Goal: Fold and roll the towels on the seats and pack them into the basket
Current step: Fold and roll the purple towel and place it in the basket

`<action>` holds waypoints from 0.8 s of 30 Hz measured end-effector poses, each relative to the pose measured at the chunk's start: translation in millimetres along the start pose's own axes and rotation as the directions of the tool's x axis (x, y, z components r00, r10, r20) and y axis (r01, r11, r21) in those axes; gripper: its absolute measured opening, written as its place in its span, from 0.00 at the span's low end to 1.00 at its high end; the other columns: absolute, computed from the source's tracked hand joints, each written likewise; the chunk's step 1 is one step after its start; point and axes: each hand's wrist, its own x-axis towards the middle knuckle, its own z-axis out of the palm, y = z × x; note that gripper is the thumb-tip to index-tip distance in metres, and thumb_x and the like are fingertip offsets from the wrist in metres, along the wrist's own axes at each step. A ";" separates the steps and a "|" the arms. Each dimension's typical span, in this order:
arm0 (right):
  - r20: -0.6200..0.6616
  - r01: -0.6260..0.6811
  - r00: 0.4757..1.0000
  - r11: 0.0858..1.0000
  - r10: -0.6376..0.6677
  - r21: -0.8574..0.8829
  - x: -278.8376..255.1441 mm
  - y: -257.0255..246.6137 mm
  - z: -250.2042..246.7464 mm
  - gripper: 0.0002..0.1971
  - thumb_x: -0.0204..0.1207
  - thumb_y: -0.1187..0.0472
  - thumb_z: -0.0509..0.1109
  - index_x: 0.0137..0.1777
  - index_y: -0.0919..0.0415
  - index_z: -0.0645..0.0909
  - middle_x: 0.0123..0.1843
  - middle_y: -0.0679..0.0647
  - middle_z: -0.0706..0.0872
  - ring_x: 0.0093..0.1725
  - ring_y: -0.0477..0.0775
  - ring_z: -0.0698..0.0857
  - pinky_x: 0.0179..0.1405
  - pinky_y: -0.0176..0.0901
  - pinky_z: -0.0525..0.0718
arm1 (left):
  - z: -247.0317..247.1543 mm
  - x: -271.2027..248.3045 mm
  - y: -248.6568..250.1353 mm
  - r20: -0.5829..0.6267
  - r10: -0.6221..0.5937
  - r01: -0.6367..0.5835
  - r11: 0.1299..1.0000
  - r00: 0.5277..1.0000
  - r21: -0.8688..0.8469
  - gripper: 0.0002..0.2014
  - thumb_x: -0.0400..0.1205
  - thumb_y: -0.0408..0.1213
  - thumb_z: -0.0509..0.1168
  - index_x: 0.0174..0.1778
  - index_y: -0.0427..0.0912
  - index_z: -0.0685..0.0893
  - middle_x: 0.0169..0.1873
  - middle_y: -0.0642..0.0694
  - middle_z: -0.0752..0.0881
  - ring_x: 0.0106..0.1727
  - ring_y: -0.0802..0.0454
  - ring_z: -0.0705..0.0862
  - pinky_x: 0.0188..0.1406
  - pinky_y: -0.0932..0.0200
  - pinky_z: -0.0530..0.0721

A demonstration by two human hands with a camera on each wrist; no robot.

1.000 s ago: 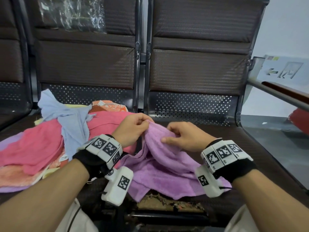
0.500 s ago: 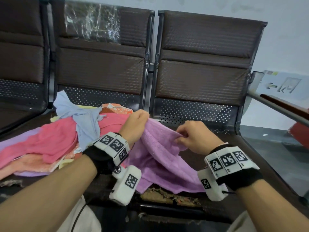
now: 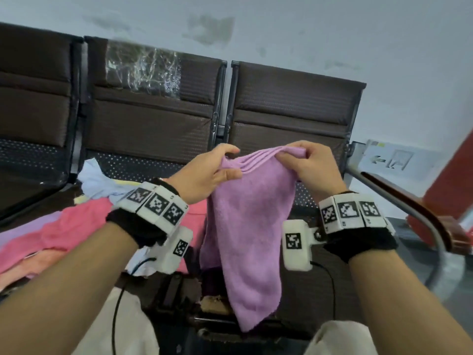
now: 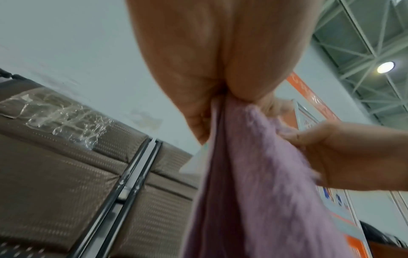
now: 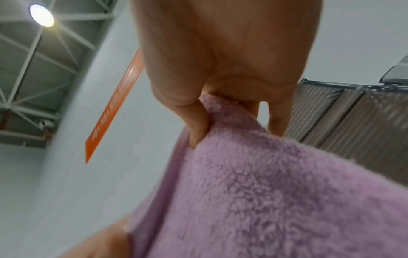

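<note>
A purple towel [image 3: 245, 226] hangs in the air in front of the right seat, held by its top edge. My left hand [image 3: 212, 170] pinches the left end of that edge, and my right hand [image 3: 309, 162] pinches the right end; the edge is bunched into folds between them. The wrist views show the same grips close up: left hand [image 4: 212, 97] on the purple towel [image 4: 253, 192], right hand [image 5: 209, 108] on the purple towel [image 5: 276, 192]. A pile of towels [image 3: 64, 234], pink, light blue, orange and lilac, lies on the middle seat. No basket is in view.
A row of dark brown seats [image 3: 289, 119] stands against a grey wall. A metal armrest with a brown pad [image 3: 409, 201] juts out on the right. Clear plastic wrap [image 3: 143, 70] clings to the middle backrest. The right seat's front edge [image 3: 217, 303] is torn.
Both hands have lifted the purple towel off the right seat and raised it, so it now hangs free. The head view has tilted upward.
</note>
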 end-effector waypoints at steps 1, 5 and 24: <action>-0.003 -0.001 1.000 0.999 0.001 0.045 3.0 -3.2 -2.8 0.03 0.69 0.59 0.77 0.37 0.49 0.88 0.35 0.41 0.89 0.37 0.35 0.85 0.35 0.31 0.79 | -6.2 6.5 -0.1 0.020 0.028 -0.029 0.996 0.999 0.078 0.21 0.79 0.46 0.65 0.63 0.37 0.77 0.49 0.46 0.82 0.53 0.50 0.80 0.47 0.63 0.70; -0.019 -0.043 0.999 0.999 0.043 0.009 20.8 2.9 0.0 0.05 0.74 0.62 0.74 0.40 0.51 0.88 0.35 0.41 0.88 0.39 0.38 0.84 0.39 0.32 0.78 | -16.0 35.7 -4.1 -0.056 0.004 0.006 0.985 0.998 0.172 0.12 0.81 0.40 0.66 0.44 0.31 0.81 0.38 0.43 0.77 0.45 0.43 0.78 0.40 0.58 0.63; 0.004 -0.163 0.986 0.985 0.164 -0.062 -89.9 54.8 0.3 0.11 0.79 0.69 0.65 0.47 0.52 0.84 0.42 0.42 0.87 0.45 0.38 0.83 0.44 0.26 0.77 | 50.9 -32.5 -1.4 -0.111 -0.136 0.121 0.984 0.985 -0.132 0.03 0.78 0.37 0.70 0.43 0.42 0.86 0.34 0.51 0.86 0.40 0.55 0.81 0.42 0.68 0.75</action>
